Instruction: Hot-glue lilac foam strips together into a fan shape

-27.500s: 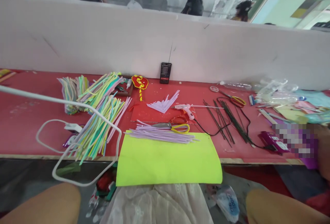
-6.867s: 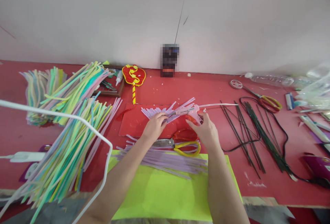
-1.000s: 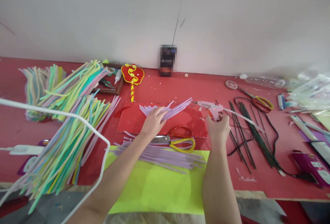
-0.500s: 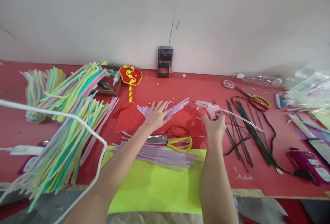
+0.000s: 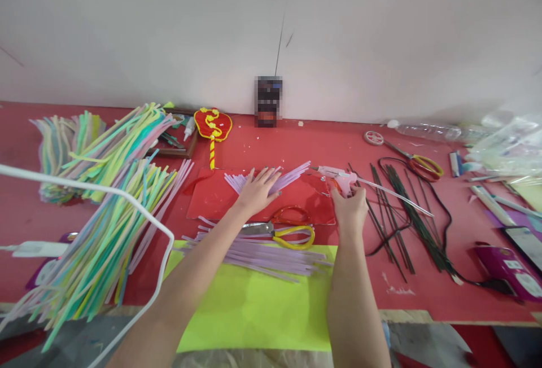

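Note:
My left hand (image 5: 259, 190) lies flat with spread fingers on a V-shaped fan of lilac pipe cleaners (image 5: 294, 175), hiding its middle. The fan rests on a red board (image 5: 212, 201). To the right, my right hand (image 5: 352, 205) is wrapped round the handle of a pink hot glue gun (image 5: 341, 176), whose nozzle points left toward the fan's right tip. A long clear glue stick (image 5: 396, 194) juts out of its back. Nearer me, scissors (image 5: 296, 235) with yellow and red handles lie on loose lilac pipe cleaners (image 5: 271, 258), partly over a yellow-green sheet (image 5: 254, 311).
Bundles of multicoloured pipe cleaners (image 5: 105, 232) fill the left, crossed by a white cable (image 5: 144, 210). A red and yellow fan ornament (image 5: 213, 125) and a phone (image 5: 268, 103) are at the back. Dark green stems (image 5: 412, 218), more scissors (image 5: 419, 165) and a purple box (image 5: 506, 272) lie right.
A second ago my left fingers were closer together; they have since spread flat over the lilac fan. My right hand keeps the glue gun, which has shifted slightly left in view.

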Available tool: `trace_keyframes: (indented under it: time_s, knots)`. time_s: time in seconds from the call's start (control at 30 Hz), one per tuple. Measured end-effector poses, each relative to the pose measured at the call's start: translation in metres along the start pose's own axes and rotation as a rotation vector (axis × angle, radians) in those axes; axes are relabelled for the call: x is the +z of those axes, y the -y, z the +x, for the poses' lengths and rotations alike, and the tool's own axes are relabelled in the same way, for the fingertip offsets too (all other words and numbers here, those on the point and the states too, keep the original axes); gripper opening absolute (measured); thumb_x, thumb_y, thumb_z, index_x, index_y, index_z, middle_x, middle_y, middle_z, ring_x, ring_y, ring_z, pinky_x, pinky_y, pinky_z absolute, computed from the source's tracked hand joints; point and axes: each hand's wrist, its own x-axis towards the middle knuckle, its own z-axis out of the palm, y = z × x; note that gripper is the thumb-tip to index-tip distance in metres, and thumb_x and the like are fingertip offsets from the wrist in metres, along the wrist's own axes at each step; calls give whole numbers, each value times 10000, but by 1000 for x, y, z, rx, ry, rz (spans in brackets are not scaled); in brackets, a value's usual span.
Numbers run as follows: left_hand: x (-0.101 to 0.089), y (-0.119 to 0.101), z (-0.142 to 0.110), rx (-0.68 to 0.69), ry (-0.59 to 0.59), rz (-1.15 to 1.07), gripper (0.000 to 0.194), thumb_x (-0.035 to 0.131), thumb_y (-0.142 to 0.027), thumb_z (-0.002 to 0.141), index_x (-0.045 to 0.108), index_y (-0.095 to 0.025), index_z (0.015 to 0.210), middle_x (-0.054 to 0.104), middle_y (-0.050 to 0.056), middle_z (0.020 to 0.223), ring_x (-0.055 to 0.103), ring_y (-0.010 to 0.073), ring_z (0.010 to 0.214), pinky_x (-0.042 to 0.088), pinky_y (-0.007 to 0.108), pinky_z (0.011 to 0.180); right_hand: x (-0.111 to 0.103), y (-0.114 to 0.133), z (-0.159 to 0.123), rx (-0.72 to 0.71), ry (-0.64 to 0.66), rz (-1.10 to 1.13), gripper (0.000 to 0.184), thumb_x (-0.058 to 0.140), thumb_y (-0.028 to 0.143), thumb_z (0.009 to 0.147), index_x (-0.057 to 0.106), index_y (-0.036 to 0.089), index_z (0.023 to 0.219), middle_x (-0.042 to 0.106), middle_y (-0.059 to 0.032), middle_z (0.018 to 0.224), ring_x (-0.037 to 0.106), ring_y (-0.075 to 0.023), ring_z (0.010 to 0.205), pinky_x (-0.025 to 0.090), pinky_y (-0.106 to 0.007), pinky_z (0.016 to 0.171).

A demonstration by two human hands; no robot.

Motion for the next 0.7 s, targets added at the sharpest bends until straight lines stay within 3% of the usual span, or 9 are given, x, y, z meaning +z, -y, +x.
trace_keyframes:
  time_s: [0.43, 0.7]
  knots:
    - [10, 1, -2, 27, -37, 42, 451, 346, -416, 932, 418, -301, 1362, 327, 49, 1493, 293, 241, 1377, 197, 516, 1127, 5, 1, -1, -49, -40, 53, 474, 634, 545, 622, 522, 190, 914, 619, -60, 823, 561, -211, 745, 431, -327, 724]
    - [9, 0, -2, 18, -39, 40, 438, 338, -409, 936, 434, -301, 1349, 343, 53, 1484, 310, 237, 1367, 213, 510, 1121, 25, 2, -4, -169, -16, 28, 317, 597, 444, 652, 470, 201, 813, 540, -59, 805, 516, -229, 816, 429, -355, 773]
